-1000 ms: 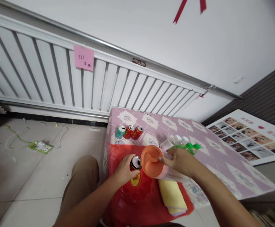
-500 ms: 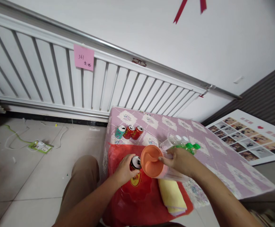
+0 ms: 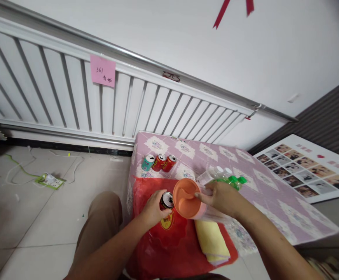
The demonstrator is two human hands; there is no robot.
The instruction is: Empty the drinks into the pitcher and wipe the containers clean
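Observation:
My left hand point(image 3: 152, 210) is wrapped round an opened black drink can point(image 3: 167, 200), its silver top facing up, over a red plastic sheet point(image 3: 169, 258). In my right hand point(image 3: 222, 197) is a clear plastic pitcher with an orange lid point(image 3: 184, 204); it lies tilted, lid end toward the can. My right thumb presses on the lid. The lid's edge is close beside the can's top; whether they touch I cannot tell. No liquid can be made out between them. A folded yellow cloth point(image 3: 212, 241) lies below the pitcher.
Behind my hands stand a teal can point(image 3: 148, 163) and two red cans point(image 3: 159, 163), all opened. Several clear bottles, some with green caps point(image 3: 233, 180), lie right of them on the floral tablecloth point(image 3: 207, 151). A white radiator point(image 3: 123, 105) runs along the wall.
The pitcher's lid end has shifted very slightly left and up. Both hands keep their hold, and the can stays in the same spot.

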